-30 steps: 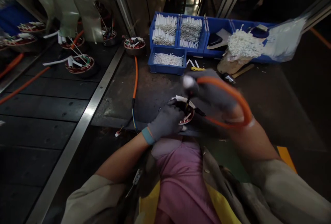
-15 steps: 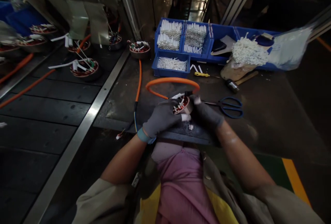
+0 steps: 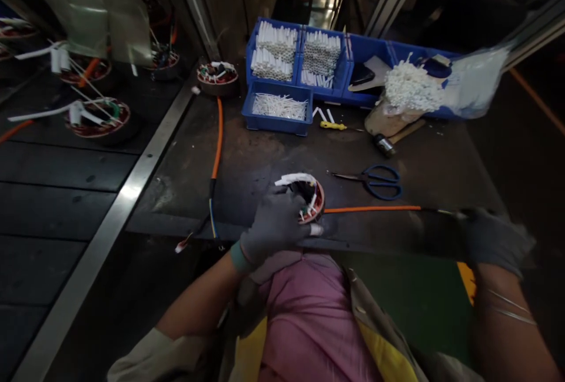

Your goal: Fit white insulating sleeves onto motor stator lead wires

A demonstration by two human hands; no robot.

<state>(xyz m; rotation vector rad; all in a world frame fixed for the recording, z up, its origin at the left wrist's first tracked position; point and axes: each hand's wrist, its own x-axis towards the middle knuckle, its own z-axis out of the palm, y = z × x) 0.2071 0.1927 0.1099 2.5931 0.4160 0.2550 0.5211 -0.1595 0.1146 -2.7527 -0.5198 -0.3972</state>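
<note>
A round motor part [image 3: 318, 201] with red windings and white sleeves lies near the table's front edge. My left hand [image 3: 278, 217], in a grey glove, grips its left side, with a white-wrapped thumb at its front. From its right side an orange cable [image 3: 373, 209] runs straight and taut to the right, turning dark towards its end. Far to the right, my right hand [image 3: 497, 241], gloved too and slightly blurred, is closed on the cable's end. Blue-handled scissors [image 3: 383, 182] lie just behind the cable.
Blue bins [image 3: 274, 52] of white tubes and a small blue tray [image 3: 277, 123] stand at the back. Near them are a yellow-handled tool [image 3: 333, 126] and a bag of white pieces [image 3: 410, 90]. More wound parts [image 3: 218, 80] stand at the left, beyond a metal strip [image 3: 141, 176].
My right hand has moved far right from the motor part, and the looped orange cable is now stretched straight. The part is turned in my left hand. The view has shifted a little.
</note>
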